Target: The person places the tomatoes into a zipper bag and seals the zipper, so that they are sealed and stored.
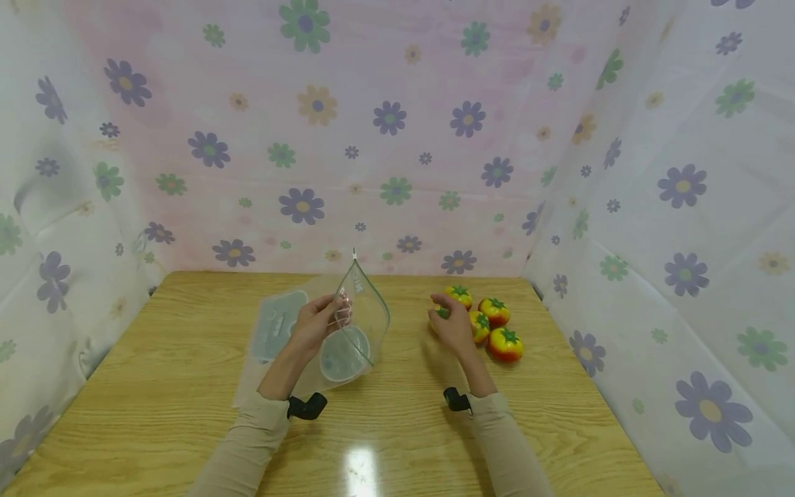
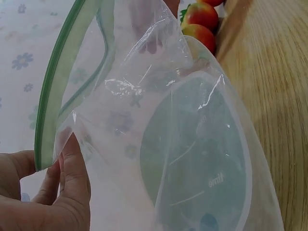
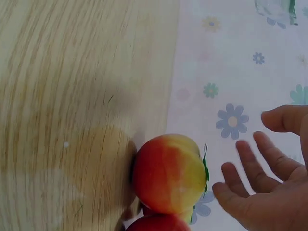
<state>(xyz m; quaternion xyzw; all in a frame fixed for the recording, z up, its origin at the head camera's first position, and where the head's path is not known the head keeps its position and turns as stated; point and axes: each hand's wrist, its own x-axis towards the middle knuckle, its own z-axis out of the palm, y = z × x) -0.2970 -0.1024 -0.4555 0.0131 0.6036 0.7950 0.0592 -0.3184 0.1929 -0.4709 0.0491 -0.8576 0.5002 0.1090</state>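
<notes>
My left hand (image 1: 315, 321) pinches the green zip edge of a clear zip bag (image 1: 373, 307) between thumb and fingers. The bag's mouth gapes, and a pale green printed oval (image 2: 202, 154) shows on its side; no contents are visible in it. My right hand (image 1: 453, 328) hovers over the near side of a group of red-and-yellow tomatoes (image 1: 505, 345) with green leafy tops. In the right wrist view its fingers (image 3: 260, 168) are spread and loosely bent beside a tomato (image 3: 168, 173), with nothing held. The right hand partly hides one tomato in the head view.
Another translucent bag with a grey-green panel (image 1: 279, 324) lies flat on the wooden table (image 1: 155, 386), left of and partly behind the held bag. Flower-print sheets (image 1: 385, 159) enclose the table at the back and both sides. A black camera mount sits on each wrist.
</notes>
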